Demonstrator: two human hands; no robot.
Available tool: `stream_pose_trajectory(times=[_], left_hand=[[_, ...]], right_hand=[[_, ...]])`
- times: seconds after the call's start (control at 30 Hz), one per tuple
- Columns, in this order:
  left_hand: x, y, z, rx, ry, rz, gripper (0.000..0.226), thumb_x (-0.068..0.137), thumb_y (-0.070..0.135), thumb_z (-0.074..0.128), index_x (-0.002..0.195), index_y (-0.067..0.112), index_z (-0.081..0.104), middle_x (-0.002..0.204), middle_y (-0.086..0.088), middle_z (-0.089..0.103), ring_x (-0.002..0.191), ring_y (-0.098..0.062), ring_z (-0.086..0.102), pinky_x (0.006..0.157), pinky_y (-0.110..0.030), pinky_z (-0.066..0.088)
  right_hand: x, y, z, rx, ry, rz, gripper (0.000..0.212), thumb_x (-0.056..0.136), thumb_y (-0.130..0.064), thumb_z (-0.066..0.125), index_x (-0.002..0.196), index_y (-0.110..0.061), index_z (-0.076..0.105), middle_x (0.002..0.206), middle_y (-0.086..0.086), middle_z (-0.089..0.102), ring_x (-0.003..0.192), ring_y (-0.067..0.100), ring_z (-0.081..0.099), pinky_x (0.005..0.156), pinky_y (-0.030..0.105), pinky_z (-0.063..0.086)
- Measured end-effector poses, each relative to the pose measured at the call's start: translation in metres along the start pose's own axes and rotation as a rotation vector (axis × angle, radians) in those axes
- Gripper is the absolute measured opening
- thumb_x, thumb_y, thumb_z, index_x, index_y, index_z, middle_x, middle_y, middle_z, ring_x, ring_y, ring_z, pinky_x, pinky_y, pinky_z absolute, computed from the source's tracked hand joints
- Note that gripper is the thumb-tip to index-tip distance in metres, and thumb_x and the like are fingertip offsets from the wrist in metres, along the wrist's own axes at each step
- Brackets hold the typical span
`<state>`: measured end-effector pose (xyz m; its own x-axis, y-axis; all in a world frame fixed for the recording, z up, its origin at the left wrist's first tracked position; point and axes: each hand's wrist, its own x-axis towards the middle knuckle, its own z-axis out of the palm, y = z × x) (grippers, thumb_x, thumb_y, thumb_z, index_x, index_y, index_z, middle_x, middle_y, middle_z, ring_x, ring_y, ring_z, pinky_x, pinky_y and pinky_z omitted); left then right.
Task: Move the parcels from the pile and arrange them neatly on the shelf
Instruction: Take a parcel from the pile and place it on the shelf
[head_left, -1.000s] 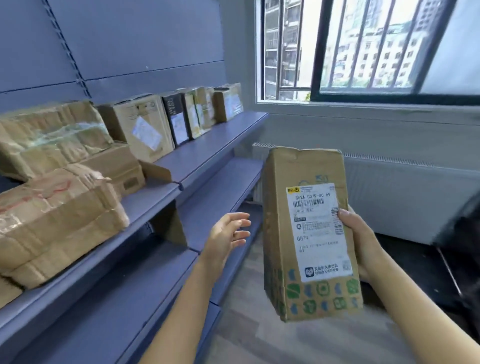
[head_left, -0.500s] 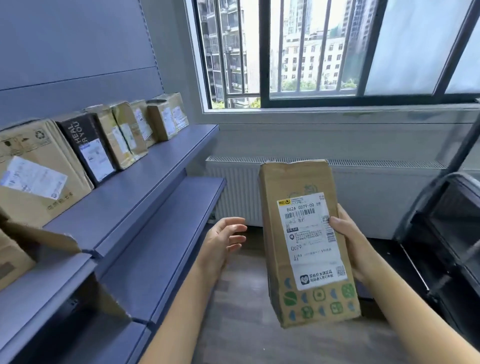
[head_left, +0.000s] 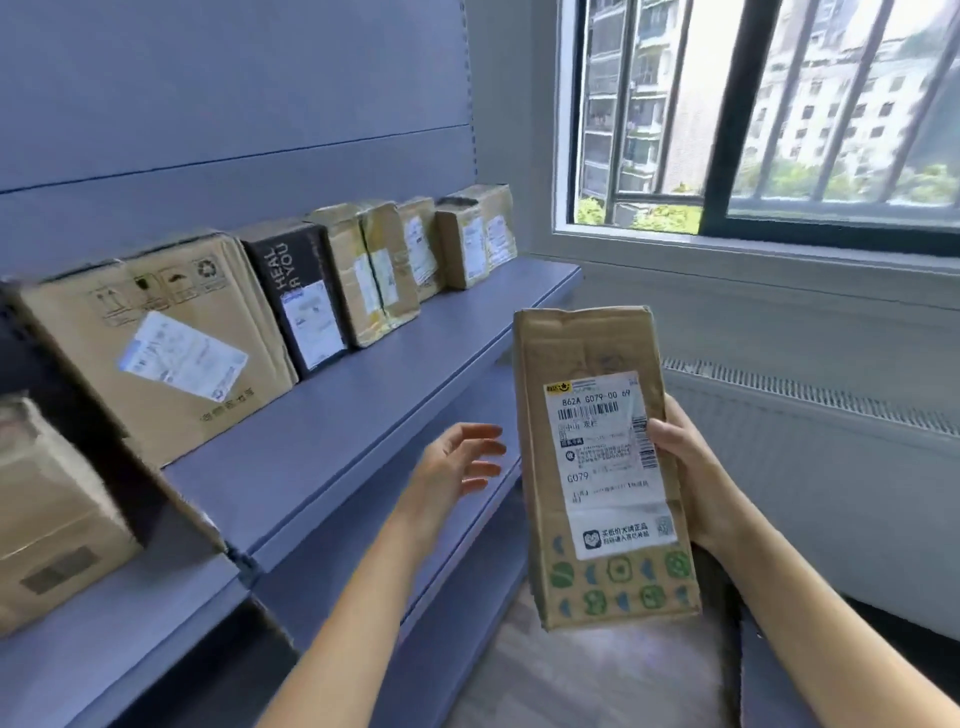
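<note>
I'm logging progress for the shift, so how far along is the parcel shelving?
Done: a row of parcels stands along the upper shelf. In hand: the right hand grips a tall labelled parcel, held in the air; the left hand is open and empty. Left: setting that parcel down. The pile is out of view, so the remainder cannot be judged.

Brown parcel (head_left: 597, 467) with green-blue motifs, white label, blue-grey shelf (head_left: 363, 415), seemingly black box (head_left: 296, 296)

Left hand (head_left: 457, 465) is hovering at 9 o'clock of the right hand (head_left: 691, 483), fingers spreading loosely toward 3 o'clock. Right hand is gripping the parcel (head_left: 597, 467) upright, forearm entering from 5 o'clock.
</note>
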<state>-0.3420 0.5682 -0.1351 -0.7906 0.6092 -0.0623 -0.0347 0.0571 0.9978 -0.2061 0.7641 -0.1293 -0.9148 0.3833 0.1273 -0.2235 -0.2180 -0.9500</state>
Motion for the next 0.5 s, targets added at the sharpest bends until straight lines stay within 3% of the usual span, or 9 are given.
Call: stream_pose_trajectory(times=[0.23,0.3,0.43,0.5], left_hand=[[0.019,0.012,-0.046,-0.006,0.412,0.017,0.024,0.098,0.008,0.042,0.097,0.016,0.065,0.088,0.002,0.068,0.072,-0.010,0.061,0.071,-0.021,0.048],[0.018,0.016,-0.054,-0.005,0.523,0.013,0.026,0.098,0.007,0.041,0.094,0.016,0.064,0.087,0.002,0.068,0.072,-0.009,0.061,0.068,-0.018,0.049],[0.001,0.018,-0.065,0.038,0.704,0.019,0.032,0.097,0.002,0.038,0.087,0.019,0.063,0.087,0.003,0.068,0.074,-0.014,0.062,0.077,-0.029,0.048],[-0.013,0.018,-0.068,0.020,0.820,0.010,0.031,0.096,0.001,0.038,0.085,0.018,0.062,0.082,0.003,0.067,0.073,-0.014,0.062,0.074,-0.027,0.049]], right_hand=[[0.120,0.017,0.045,0.131,-0.395,0.080,0.081,0.049,-0.052,0.088,0.119,-0.022,0.059,0.114,0.010,0.068,0.095,0.024,0.069,0.074,0.036,0.058],[0.146,0.020,0.062,0.126,-0.486,0.096,0.085,0.051,-0.052,0.086,0.123,-0.018,0.055,0.116,0.011,0.067,0.097,0.024,0.068,0.075,0.036,0.058],[0.179,0.034,0.098,0.117,-0.676,0.148,0.086,0.061,-0.043,0.079,0.133,-0.009,0.045,0.120,0.013,0.064,0.100,0.026,0.067,0.075,0.036,0.056],[0.186,0.042,0.117,0.106,-0.751,0.185,0.098,0.057,-0.047,0.083,0.138,-0.010,0.041,0.126,0.014,0.061,0.103,0.027,0.066,0.076,0.037,0.056]])
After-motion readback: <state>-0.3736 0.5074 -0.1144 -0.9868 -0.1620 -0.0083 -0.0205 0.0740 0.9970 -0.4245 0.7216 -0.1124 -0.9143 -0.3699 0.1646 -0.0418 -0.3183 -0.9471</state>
